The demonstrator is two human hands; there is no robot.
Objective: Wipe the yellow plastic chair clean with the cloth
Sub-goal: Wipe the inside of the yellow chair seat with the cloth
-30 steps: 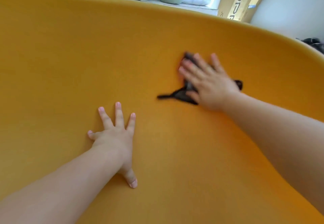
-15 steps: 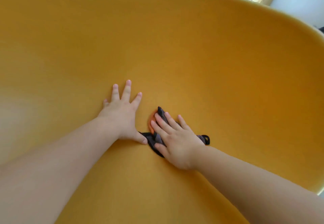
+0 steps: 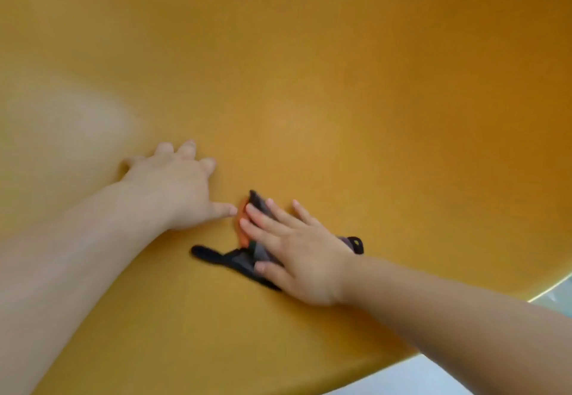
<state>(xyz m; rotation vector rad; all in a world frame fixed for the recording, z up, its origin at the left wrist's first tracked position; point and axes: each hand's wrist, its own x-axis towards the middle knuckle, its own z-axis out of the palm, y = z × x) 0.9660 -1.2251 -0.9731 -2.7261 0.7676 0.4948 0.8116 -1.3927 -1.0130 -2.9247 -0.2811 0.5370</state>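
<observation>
After the right hand (image 3: 294, 249) swept the cloth (image 3: 226, 258) down beside the left hand (image 3: 176, 187), both pressed flat-fingered on the chair (image 3: 371, 100), so the wiping had likely reached the seat.

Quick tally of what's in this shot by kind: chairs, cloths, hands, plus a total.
Chairs: 1, the yellow chair
Cloths: 1, the dark cloth lying on the chair
Hands: 2, the left hand resting on the chair, the right hand pressing flat on the cloth
Total: 4
</observation>
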